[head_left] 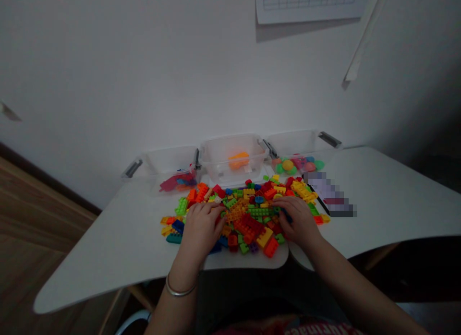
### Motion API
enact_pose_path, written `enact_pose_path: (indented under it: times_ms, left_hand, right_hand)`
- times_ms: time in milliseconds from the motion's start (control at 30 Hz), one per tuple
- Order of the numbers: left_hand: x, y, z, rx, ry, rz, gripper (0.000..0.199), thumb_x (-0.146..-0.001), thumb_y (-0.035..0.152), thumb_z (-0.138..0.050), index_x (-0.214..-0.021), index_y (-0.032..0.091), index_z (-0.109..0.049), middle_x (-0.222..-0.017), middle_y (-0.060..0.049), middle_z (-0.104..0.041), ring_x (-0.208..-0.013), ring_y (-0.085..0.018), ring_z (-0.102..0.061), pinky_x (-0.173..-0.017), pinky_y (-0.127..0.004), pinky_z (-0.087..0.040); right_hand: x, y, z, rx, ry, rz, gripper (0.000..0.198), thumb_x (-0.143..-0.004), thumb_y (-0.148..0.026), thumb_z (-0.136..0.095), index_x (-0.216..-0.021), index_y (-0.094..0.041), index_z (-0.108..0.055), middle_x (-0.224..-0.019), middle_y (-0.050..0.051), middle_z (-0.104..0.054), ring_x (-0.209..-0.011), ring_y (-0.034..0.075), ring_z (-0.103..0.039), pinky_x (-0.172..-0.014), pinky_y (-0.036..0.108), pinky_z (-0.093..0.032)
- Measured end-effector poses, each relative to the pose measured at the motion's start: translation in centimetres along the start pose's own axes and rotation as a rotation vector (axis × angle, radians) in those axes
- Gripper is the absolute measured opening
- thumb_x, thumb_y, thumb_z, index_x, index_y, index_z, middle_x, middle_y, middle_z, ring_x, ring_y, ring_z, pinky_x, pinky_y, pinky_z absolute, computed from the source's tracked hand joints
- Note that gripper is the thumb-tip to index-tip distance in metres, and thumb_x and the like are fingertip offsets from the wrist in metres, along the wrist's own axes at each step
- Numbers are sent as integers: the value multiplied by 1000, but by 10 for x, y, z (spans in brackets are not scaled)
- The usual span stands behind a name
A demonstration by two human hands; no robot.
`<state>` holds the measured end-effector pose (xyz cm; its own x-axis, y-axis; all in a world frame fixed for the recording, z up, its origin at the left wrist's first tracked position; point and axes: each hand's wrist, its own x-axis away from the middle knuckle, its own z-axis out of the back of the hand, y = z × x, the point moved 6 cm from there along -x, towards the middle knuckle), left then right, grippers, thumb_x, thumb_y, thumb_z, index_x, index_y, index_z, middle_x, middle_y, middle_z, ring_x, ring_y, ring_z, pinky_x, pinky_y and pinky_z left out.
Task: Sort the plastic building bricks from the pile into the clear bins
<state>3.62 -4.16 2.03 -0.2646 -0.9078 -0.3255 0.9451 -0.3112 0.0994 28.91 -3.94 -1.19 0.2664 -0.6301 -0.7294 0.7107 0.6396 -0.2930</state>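
Observation:
A wide heap of colourful toy building bricks (252,224) spreads over the front of the table. On its left side, my left hand (203,222) rests with fingers bent over the bricks and the thumb apart. My right hand (298,220) reaches into the right side, fingers and thumb apart. A dark blue brick (287,215) shows in the gap between that thumb and fingers; no firm grip on it is visible. Between my hands lie an orange lattice-like piece (236,213), a green brick (260,212) and several red bricks (250,227). My fingertips are partly hidden among the pieces.
Behind the heap stand three clear plastic boxes: the left box (154,160) with red and blue pieces, the middle box (212,150) with an orange piece (238,161), the right box (298,142) with colourful rounded pieces (288,165). A phone-like, pixelated object (329,193) lies right.

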Motion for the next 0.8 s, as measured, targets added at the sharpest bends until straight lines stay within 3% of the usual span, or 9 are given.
enact_pose_path:
  times_ms: [233, 433, 800]
  left_hand:
    - [-3, 3, -5, -22, -72, -4, 26, -88, 34, -61, -110, 24, -72, -112, -8, -71, -105, -31, -62, -95, -48, -45]
    - [-6, 3, -3, -30, -102, 20, 19, -88, 31, -62, -100, 21, -73, -109, -7, -72, -103, -30, -63, -94, -47, -45]
    - [-11, -6, -3, 63, -37, 194, 13, -86, 29, -61, -89, 23, -72, -91, -6, -75, -92, -29, -68, -86, -44, -47]
  right_hand:
    - [0, 1, 0, -3, 6, 7, 28, -83, -11, -53, -107, -22, -63, -110, 7, -70, -103, 25, -63, -90, 45, -49]
    - [1, 2, -1, 2, 4, 8, 30, -83, -11, -52, -109, -21, -62, -111, 8, -70, -103, 25, -62, -90, 46, -48]
    - [2, 3, -1, 1, 12, 7, 28, -84, -12, -52, -108, -22, -63, -111, 8, -70, -102, 25, -63, -89, 46, -49]
